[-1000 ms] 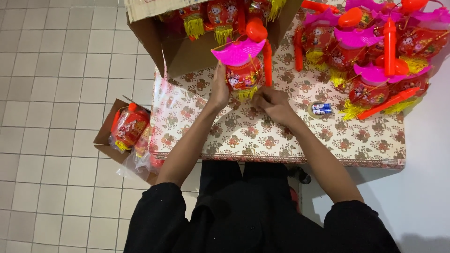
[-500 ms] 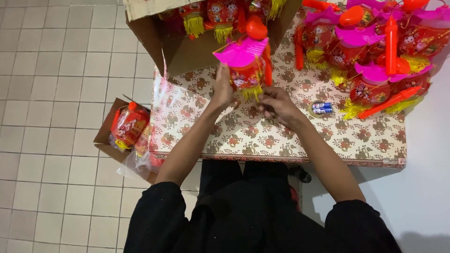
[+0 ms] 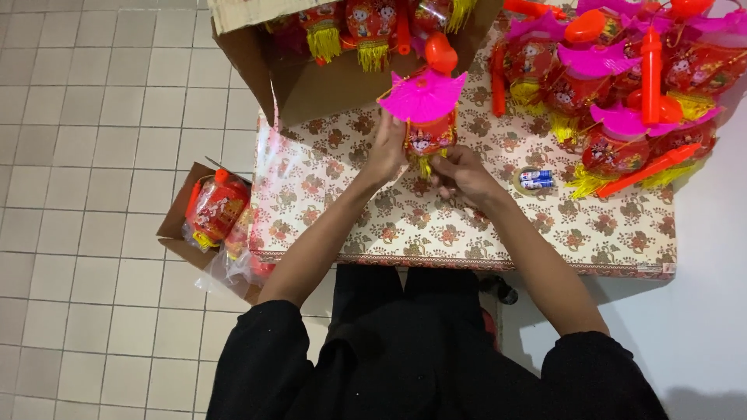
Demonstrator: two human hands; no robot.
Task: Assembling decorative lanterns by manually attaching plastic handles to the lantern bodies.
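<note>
Presently left hand (image 3: 387,148) steadies the red plastic lantern with pink fan-shaped top (image 3: 426,117) upright over the floral-patterned table (image 3: 482,225); right hand (image 3: 459,173) pinches its yellow-tasselled base.

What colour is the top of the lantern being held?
Bright pink top, on a red lantern; head view.

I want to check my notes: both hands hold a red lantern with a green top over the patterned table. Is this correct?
Not quite. In the head view the lantern held by the left hand and right hand over the patterned table has a pink top, not green.
</note>
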